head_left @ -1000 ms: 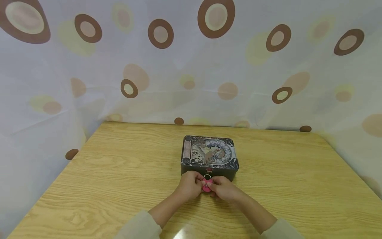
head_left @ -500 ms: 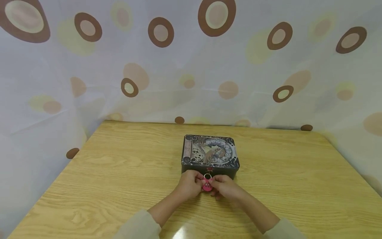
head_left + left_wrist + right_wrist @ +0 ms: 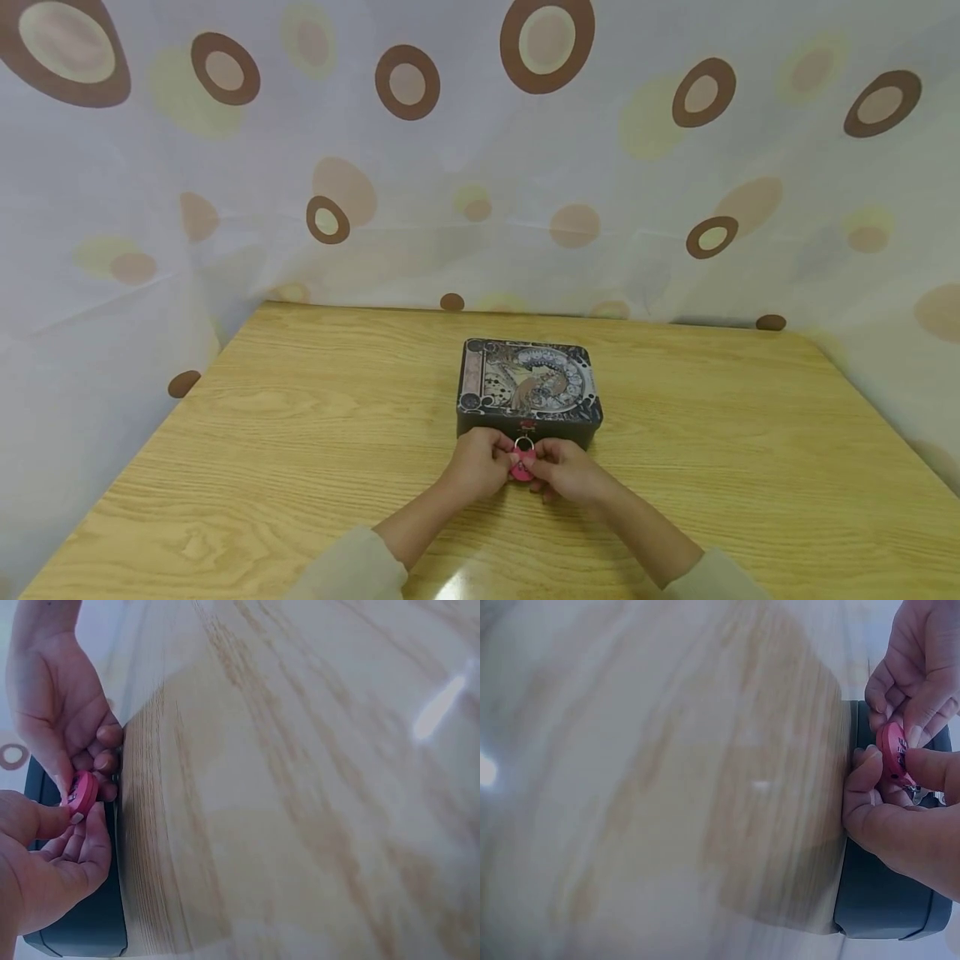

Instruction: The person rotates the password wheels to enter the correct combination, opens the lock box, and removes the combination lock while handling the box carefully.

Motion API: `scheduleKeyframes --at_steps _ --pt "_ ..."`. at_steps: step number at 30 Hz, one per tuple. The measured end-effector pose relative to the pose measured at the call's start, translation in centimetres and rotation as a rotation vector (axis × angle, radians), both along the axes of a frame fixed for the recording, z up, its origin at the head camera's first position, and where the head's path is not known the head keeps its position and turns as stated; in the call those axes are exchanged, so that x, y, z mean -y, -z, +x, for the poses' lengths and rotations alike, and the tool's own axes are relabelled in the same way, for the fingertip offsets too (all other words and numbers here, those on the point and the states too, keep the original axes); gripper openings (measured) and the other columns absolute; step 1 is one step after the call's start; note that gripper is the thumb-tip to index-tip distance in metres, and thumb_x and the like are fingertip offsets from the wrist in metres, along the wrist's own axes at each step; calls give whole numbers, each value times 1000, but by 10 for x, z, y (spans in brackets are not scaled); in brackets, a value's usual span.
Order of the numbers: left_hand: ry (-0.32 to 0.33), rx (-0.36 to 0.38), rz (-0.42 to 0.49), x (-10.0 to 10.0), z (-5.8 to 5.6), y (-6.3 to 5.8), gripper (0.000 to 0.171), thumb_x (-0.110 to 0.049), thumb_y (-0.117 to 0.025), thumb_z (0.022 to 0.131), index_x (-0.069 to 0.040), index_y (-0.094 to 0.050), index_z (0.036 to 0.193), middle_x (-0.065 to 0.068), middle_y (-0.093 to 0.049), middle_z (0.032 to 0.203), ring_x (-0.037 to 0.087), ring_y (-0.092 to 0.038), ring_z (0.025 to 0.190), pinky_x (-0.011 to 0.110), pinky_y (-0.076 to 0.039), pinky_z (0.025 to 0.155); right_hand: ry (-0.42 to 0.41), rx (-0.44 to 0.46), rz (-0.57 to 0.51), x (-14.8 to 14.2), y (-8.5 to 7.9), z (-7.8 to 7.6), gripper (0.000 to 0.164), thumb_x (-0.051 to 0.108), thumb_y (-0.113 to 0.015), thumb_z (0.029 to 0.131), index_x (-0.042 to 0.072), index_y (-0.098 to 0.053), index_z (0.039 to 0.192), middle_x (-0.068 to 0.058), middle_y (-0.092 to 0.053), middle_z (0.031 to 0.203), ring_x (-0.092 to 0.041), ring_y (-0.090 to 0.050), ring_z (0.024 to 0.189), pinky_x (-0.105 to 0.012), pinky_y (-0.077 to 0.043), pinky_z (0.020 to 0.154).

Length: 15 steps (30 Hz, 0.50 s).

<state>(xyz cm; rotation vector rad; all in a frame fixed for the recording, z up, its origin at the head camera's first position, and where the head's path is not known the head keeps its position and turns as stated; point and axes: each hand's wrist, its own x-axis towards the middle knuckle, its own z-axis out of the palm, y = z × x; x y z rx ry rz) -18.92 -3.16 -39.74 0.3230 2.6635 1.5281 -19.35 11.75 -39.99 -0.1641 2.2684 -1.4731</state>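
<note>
A pink combination padlock (image 3: 522, 468) with a silver shackle is at the front of a dark tin box (image 3: 528, 382) with a printed lid. My left hand (image 3: 480, 463) pinches the padlock's left side between thumb and fingers. From the other side my right hand (image 3: 567, 469) pinches it too, its thumb over the number dials. In the right wrist view the padlock (image 3: 892, 751) shows its dark dials, with the right thumb beside them. The left wrist view has the padlock (image 3: 81, 795) edge-on between both hands. Whether the shackle passes through the box's latch cannot be made out.
The box stands on a wood-grain table (image 3: 300, 433). Behind and beside the table hangs a pale curtain (image 3: 465, 150) with brown and yellow ovals. A bright light reflection (image 3: 452, 585) lies at the table's front.
Both hands keep hold of the padlock at the box front. The right thumb shifts slightly over the dials, and the padlock's tilt changes a little. The box stays in place.
</note>
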Motion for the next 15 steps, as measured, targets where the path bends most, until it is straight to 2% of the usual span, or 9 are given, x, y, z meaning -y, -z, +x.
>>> scheduleKeyframes --at_steps 15 --pt "19 54 92 0 1 3 10 1 -59 81 11 -62 80 15 -62 65 7 -48 51 16 -39 45 27 -10 -5 1 0 2 16 5 -46 90 -9 -51 94 -3 -56 70 -9 -52 63 -23 -45 55"
